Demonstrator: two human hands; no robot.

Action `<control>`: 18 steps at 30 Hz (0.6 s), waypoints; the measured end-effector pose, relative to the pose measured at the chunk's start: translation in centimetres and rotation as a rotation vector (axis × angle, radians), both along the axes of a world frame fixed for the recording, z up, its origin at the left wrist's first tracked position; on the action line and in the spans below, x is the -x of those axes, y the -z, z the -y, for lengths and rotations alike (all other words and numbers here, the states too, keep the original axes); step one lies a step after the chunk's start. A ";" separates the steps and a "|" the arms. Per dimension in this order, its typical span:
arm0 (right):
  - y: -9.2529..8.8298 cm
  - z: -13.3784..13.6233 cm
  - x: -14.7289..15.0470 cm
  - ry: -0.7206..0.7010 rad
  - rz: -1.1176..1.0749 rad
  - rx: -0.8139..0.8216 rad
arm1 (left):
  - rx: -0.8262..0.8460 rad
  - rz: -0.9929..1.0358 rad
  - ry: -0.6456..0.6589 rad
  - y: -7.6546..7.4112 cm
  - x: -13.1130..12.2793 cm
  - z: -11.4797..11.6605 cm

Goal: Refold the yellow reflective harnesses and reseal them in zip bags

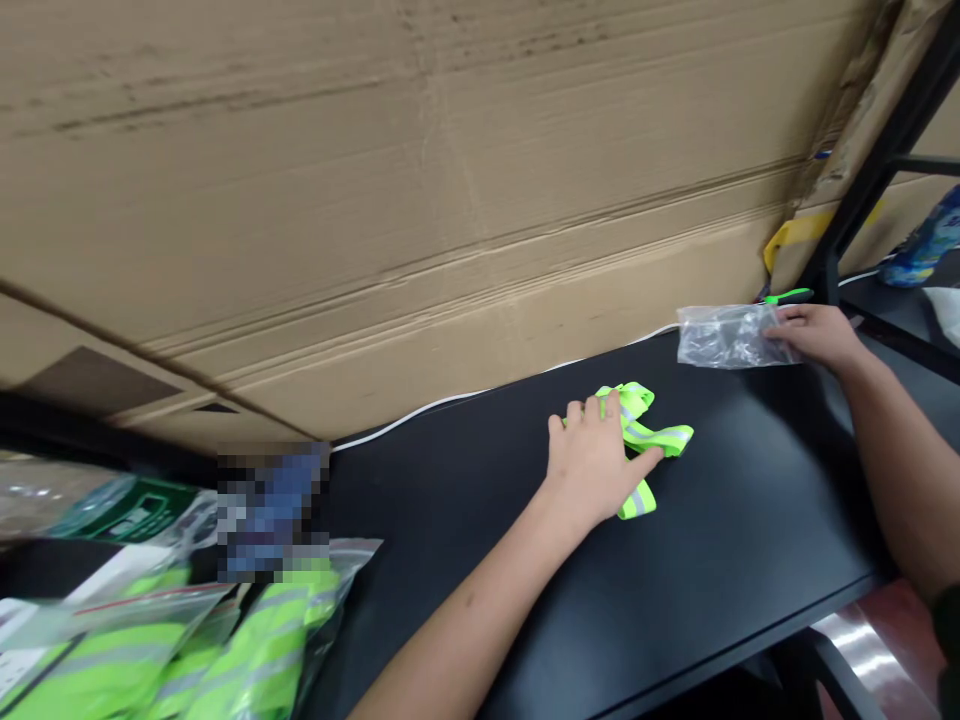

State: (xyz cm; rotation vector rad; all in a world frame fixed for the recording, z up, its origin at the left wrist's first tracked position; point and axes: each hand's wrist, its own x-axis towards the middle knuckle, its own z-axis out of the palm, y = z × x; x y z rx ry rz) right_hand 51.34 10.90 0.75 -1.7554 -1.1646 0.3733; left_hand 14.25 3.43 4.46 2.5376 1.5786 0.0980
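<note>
A bundle of neon yellow-green strap with grey reflective stripes (660, 438) lies loosely folded on the black table. My left hand (592, 460) rests palm down over its left part, fingers spread and thumb reaching out to the right. Farther right, near the back edge, my right hand (817, 335) pinches the right end of a clear plastic bag (720, 337). That bag looks flat and see-through, with nothing visible inside.
Clear bags of neon reflective material (262, 640) are piled at the lower left. A cardboard wall (450, 200) and a white cable (420, 410) run behind the black table (450, 510). A black metal post (862, 200) and a green-handled tool (791, 296) stand out at right.
</note>
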 end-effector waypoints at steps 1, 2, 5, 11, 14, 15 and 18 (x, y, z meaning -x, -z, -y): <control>0.3 0.2 -0.7 0.061 0.064 0.036 | -0.008 -0.032 0.028 0.6 -0.1 0.1; 0.4 0.4 -1.0 0.120 0.117 0.068 | -0.026 -0.055 0.062 1.3 0.0 0.1; 0.3 0.2 -0.3 0.216 0.342 -0.002 | -0.064 -0.066 0.187 2.9 1.3 -0.1; -0.5 0.2 8.6 -0.283 0.578 -0.200 | 0.026 0.093 0.425 1.7 4.3 -0.1; -0.3 1.8 14.4 -0.930 0.508 -0.210 | -0.009 0.231 0.498 0.5 4.1 1.7; -0.2 2.4 15.9 -1.076 0.495 -0.179 | 0.003 0.282 0.566 0.3 3.9 2.4; 0.3 3.6 18.5 -1.278 0.468 -0.099 | 0.067 0.376 0.715 0.8 3.9 4.4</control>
